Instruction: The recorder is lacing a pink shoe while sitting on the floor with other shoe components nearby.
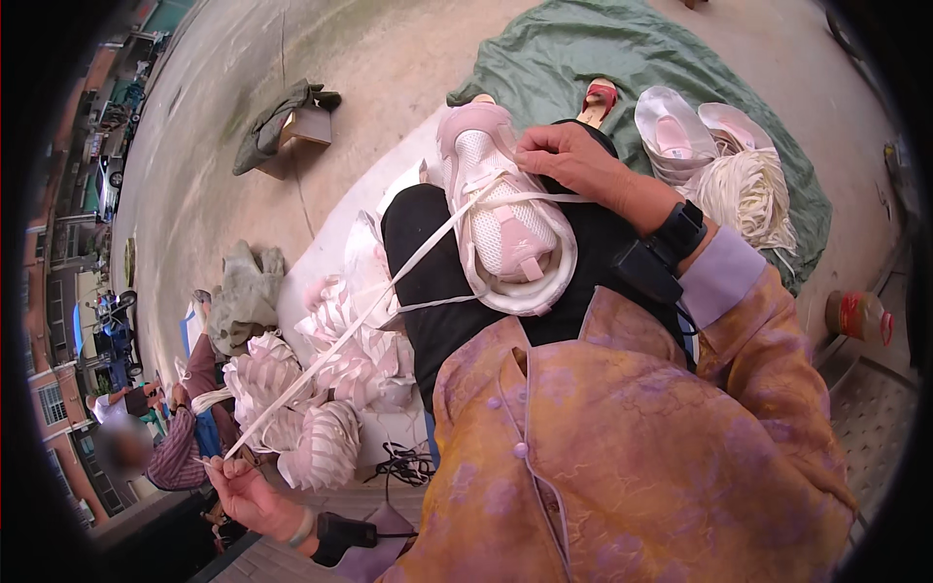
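A pink and white sneaker (486, 160) rests on my lap, toe pointing away and its tongue lying over the opening. White shoelace (340, 340) runs taut from the eyelets down to my left hand (250, 497), whose fingers pinch its end at the lower left. Close against the sneaker's right side is my right hand (575, 163), fingers pressed together near the toe. What sits in that pinch is hidden. Another stretch of lace passes from the eyelets to beneath my right hand, and a thinner one trails left from the shoe.
Pink and white shoe pieces (326, 442) pile at my left. To the right, more sneakers (671, 136) and a bundle of white laces (743, 199) lie on a green cloth (544, 58). A bottle (857, 318) stands far right. Another person (175, 447) sits at left.
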{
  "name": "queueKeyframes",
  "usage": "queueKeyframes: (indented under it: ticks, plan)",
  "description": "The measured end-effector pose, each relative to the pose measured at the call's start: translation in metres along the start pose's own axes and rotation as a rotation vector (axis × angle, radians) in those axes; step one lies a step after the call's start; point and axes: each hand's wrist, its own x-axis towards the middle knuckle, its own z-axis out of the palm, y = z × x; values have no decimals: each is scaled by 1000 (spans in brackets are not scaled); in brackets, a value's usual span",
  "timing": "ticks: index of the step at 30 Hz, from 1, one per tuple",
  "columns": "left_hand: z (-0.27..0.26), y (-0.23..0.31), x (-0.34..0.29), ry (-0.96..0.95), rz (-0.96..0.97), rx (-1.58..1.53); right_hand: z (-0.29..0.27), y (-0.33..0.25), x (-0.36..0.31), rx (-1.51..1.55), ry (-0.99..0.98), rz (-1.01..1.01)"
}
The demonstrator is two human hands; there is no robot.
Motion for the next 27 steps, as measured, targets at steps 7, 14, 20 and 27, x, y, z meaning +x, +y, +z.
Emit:
queueKeyframes:
  ticks: [7, 14, 20, 27]
  plan:
    - [96, -5, 7, -234, 188, 25, -1, 2, -12, -195, 30, -84]
    - [212, -152, -34, -558, -187, 463, 6, -11, -19, -416, 60, -198]
    - [235, -252, -31, -746, -45, 928, 13, -23, -30, -554, 19, -187]
    - [249, -271, -26, -955, 310, 1162, 20, -14, -44, -608, 127, -399]
